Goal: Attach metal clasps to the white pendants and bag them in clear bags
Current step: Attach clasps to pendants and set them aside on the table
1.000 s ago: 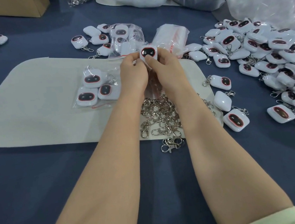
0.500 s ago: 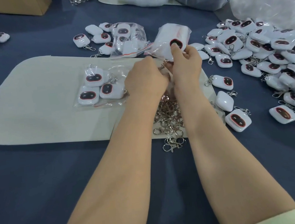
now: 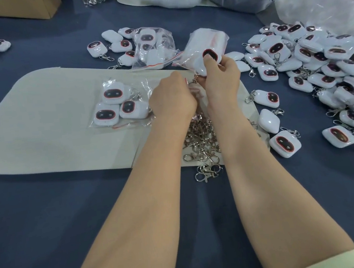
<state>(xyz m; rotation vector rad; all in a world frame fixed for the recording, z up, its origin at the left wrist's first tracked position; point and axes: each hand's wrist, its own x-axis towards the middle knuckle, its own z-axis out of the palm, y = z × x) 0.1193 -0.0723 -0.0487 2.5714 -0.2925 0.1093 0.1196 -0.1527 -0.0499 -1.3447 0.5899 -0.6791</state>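
Pendant (image 3: 211,57) under work sits at about 1 o'clock from the middle of the view, raised off the cream mat (image 3: 48,117) and gripped in the right hand (image 3: 220,78), thumb across its dark face and fingers curled behind the white shell. A metal clasp (image 3: 195,78) hangs from its lower corner, so attachment is judged done on this piece and bagging is the step due. The left hand (image 3: 171,99), at 9 o'clock of the right and just beside it, has its fingers curled toward the clasp. Clear film and a red seal strip show at its fingertips, but whether it pinches a bag or the clasp cannot be told. The pendant looks to be a small, light, rigid plastic shell with a glossy face, likely slick under dry fingers. It is best held by its flat sides rather than by its rounded corners. The clasp swings free and could snag on a bag mouth, so it should go in first or be steadied. Bag film is thin, limp and clingy, and should be taken at the mouth on either side of the seal. Loose clasps (image 3: 201,140) lie heaped at 6 o'clock of the hands, a filled bag (image 3: 115,105) of three pendants at 9 o'clock, a stack of empty bags (image 3: 205,40) at 12 o'clock, and the pendant heap (image 3: 318,62) at 3 o'clock.
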